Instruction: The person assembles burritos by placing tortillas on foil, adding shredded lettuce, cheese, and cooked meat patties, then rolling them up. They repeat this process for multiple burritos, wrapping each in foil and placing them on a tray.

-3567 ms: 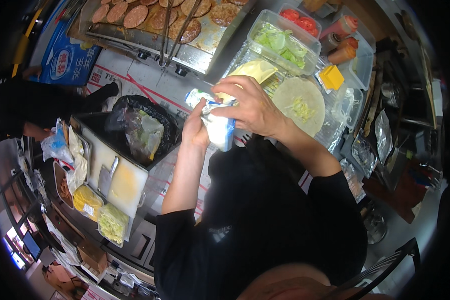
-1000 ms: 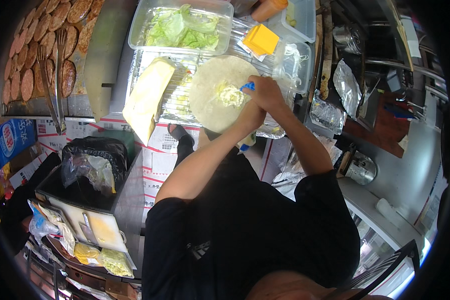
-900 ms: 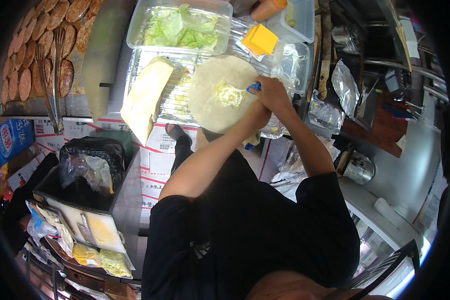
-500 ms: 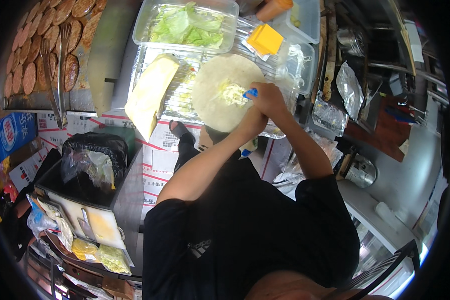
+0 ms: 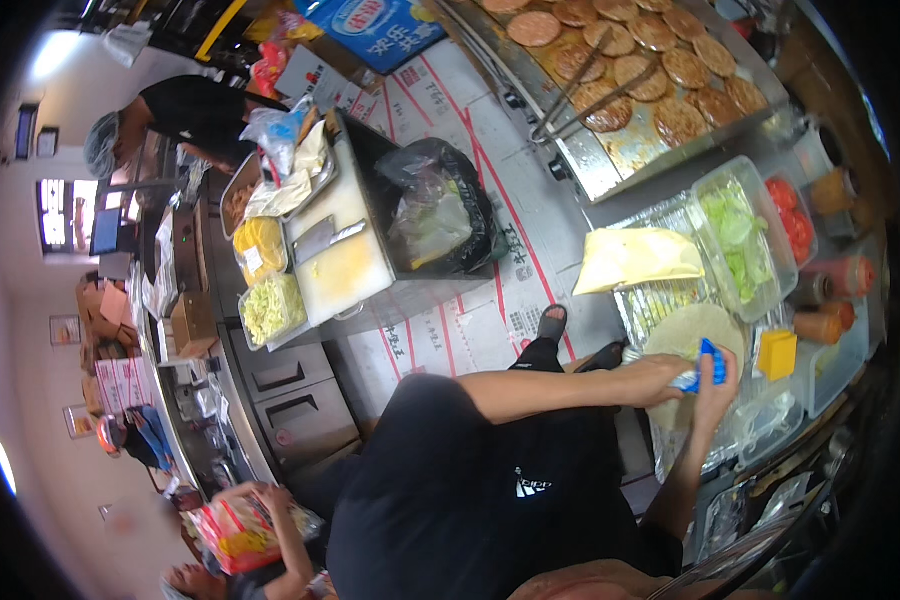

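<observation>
Both my hands are closed on one soft blue-and-white squeeze pouch (image 5: 708,368), held over a round pale flatbread (image 5: 698,322). My left hand (image 5: 658,382) grips its white end, while my right hand (image 5: 720,388) wraps the blue part. The hands and pouch cover the flatbread's middle, so any filling there is hidden now. Beneath the flatbread is a wire rack on foil (image 5: 635,305). A pale yellow flat packet or slab (image 5: 638,260) lies beside it, and a stack of orange-yellow cheese slices (image 5: 776,354) sits close to my right hand.
Beyond the flatbread stand a lettuce tub (image 5: 735,235), tomato slices (image 5: 790,215) and sauce bottles (image 5: 838,275). Tongs (image 5: 595,95) rest on a griddle of patties (image 5: 660,60). A bagged bin (image 5: 435,210) adjoins a cutting board with a cleaver (image 5: 315,240). Other people (image 5: 205,115) are at left.
The view has swung round to the left, bringing more of the room and other people into sight. My hands stay together on the pouch over the flatbread; more of the blue part shows.
</observation>
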The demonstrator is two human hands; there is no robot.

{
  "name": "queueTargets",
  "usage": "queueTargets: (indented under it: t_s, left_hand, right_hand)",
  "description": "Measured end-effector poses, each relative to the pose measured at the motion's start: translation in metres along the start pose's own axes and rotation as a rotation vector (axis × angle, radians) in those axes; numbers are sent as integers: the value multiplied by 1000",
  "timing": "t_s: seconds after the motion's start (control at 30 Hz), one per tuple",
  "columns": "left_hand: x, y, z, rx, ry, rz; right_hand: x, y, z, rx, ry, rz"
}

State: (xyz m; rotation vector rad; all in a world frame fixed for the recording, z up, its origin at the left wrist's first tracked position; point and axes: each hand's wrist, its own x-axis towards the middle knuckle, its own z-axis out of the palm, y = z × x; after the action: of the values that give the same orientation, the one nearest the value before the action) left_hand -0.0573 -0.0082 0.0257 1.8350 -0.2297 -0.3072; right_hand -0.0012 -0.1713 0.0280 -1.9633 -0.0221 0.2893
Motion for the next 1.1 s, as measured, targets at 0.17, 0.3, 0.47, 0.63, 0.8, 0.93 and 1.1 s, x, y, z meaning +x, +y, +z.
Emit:
queueTargets:
  t_s: [0.17,0.3,0.47,0.63,0.8,0.93,1.1]
  left_hand:
    - [-96,-12,-92,220,264,-265]
    - [-198,-53,-187,583,555,-396]
    - [-324,-115,-340,980,850,-550]
    - [-404,-117,-456,1318,1010,-717]
    - [-413,-183,-452,1228,1271,-623]
    - [-290,-169,-302,147,1088,-397]
    - [-163,-92,-163,-438,602,-415]
  right_hand:
    - [-9,-54,58,99,-297,-327]
    - [-15,-50,71,77,-392,-196]
    - [-29,-52,83,-88,-335,-260]
    - [-43,-38,99,-73,-340,-197]
    - [-41,-33,125,397,-369,219]
    - [-38,-74,113,596,-535,333]
    - [-43,-56,107,678,-436,366]
